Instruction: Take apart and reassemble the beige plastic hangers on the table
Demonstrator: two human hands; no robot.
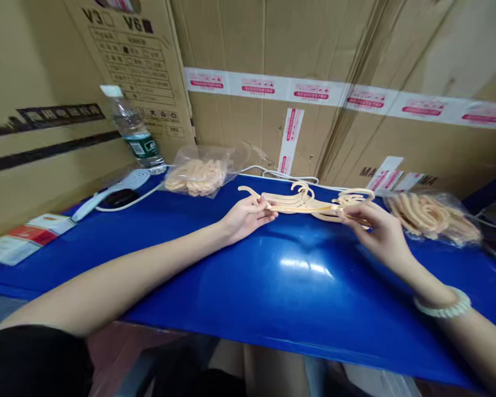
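Observation:
A beige plastic clothes hanger (pixel 300 209) is stretched between my two hands, just over the blue tabletop. My left hand (pixel 248 216) pinches its left end between thumb and fingers. On the opposite end, my right hand (pixel 376 229) is closed, with the fingertips partly hiding the hanger. More beige hangers (pixel 283 198) lie right behind it, their curved hooks (pixel 303 190) pointing up and toward the back. Other hooks and loops (pixel 355 196) bunch up beside my right fingers, and I cannot tell which hanger each belongs to.
Clear bags of beige hangers stand on both sides, a left bag (pixel 198 176) and a right bag (pixel 434 218). A water bottle (pixel 138 135), a white brush-like object (pixel 111 193), a black round item (pixel 123 198) and a red-white box (pixel 28 237) sit left. Cardboard (pixel 248 127) walls the back.

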